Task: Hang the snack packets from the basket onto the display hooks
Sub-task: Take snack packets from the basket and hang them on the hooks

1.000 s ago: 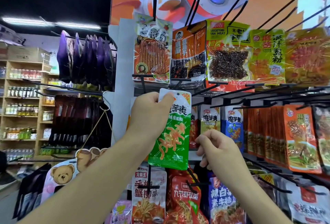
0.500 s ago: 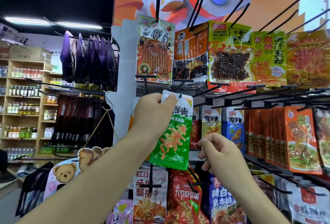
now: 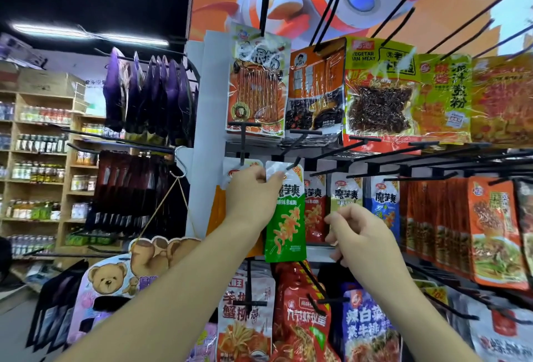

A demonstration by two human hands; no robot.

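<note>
My left hand (image 3: 252,196) pinches the white top edge of a green snack packet (image 3: 287,223) and holds it up at the tip of a black display hook (image 3: 294,163) in the middle row. The packet hangs straight down below my fingers. My right hand (image 3: 359,232) hovers to the right of the packet, fingers loosely curled and holding nothing. Behind it hang red (image 3: 314,211), yellow-green (image 3: 346,196) and blue (image 3: 385,203) packets of the same brand. The basket is out of sight.
Long black hooks (image 3: 375,154) jut out toward me across the rack, some bare. Larger orange and yellow packets (image 3: 377,93) fill the top row, red and white ones (image 3: 300,318) the bottom. Purple bags (image 3: 150,96) and store shelves (image 3: 37,165) lie to the left.
My left hand has raised the green packet up and slightly right to the hook tip. My right hand has drifted up a little beside it.
</note>
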